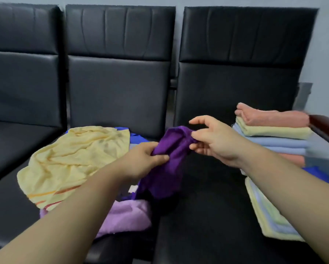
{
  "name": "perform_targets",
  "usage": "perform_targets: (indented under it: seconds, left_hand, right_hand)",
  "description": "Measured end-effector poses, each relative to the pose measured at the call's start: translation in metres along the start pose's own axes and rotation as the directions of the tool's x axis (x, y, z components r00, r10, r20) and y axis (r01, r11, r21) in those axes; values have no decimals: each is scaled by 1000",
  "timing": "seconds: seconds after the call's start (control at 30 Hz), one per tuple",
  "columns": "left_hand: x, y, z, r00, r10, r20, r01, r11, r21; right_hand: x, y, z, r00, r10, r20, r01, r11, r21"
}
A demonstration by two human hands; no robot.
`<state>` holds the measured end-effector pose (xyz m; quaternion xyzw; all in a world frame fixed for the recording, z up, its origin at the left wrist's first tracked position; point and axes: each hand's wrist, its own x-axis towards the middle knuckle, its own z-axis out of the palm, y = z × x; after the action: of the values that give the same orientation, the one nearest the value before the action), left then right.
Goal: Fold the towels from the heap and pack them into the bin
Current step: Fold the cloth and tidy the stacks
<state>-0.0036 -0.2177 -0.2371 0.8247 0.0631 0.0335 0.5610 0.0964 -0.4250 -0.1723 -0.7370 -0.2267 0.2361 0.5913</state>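
**Purple towel held up between both hands over the seats**

Three black chairs [117,92] stand in a row, padded and smooth like leather, with creased backrests. No container can be made out for certain. A blurred grey surface [321,155] sits against the right-hand stack, and whether it is a bin wall cannot be told.

The heap [102,187] lies loose and rumpled on the middle seat. Its largest piece is a yellow towel [74,159], thin, wrinkled and edged with orange stripes. A lilac towel [125,216] of fluffier cloth is bunched under its near edge, and scraps of blue show behind.

On the right seat a stack [274,134] of folded towels rises in neat, thick layers: salmon, yellow, pale blue, salmon. Nearer the camera lies a flatter pile [270,216] of thin yellow, blue and green squares with fanned edges. A dark reddish armrest [323,124] shows beside the stack.

The purple towel [169,168] hangs crumpled between the heap and the stack. The left hand [140,161] grips its side, fingers curled round the cloth. The right hand [215,141] pinches its upper end between thumb and lower fingers, with the forefinger lifted free.
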Motion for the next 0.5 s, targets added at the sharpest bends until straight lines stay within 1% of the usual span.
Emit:
perform_targets:
  seconds: [0.03,0.07,0.1,0.13,0.17,0.23,0.27,0.33,0.37,0.4,0.43,0.47,0.5]
  left_hand:
    - [-4,5,9,983,-59,173,69,996,-52]
    - [-6,10,23,944,-108,313,131,990,-54]
    - [-9,13,35,907,-147,394,183,982,-54]
    - [-11,13,43,885,-159,438,216,973,-82]
    - [-10,15,52,872,-165,460,247,961,-123]
    - [-10,23,72,881,-179,438,281,943,-180]
    - [-10,27,80,889,-185,419,289,936,-202]
    - [-7,28,89,910,-187,369,289,926,-244]
    - [-6,31,95,916,-193,351,291,923,-252]
    - [-5,32,97,925,-188,330,280,924,-260]
    - [-4,34,100,931,-180,317,269,926,-266]
    - [-2,36,103,936,-168,309,252,933,-256]
    - [-2,39,105,942,-159,296,237,940,-247]
  right_hand:
    - [-14,8,-14,998,62,2,-62,996,58]
    - [-32,17,-31,990,141,20,-143,984,108]
    - [-47,27,-41,973,227,49,-232,963,139]
    - [-58,38,-47,951,301,63,-308,938,159]
    - [-68,51,-54,935,351,52,-354,917,185]
    - [-86,72,-66,919,395,18,-383,877,290]
    - [-91,80,-70,916,402,13,-382,860,339]
    - [-94,88,-74,925,379,30,-366,865,345]
    - [-97,91,-77,935,353,39,-347,883,317]
    - [-97,91,-78,947,321,32,-318,913,255]
    - [-98,93,-79,959,284,3,-281,949,145]
    - [-99,94,-79,969,242,-39,-243,970,-16]
    - [-100,95,-78,977,196,-85,-210,954,-212]
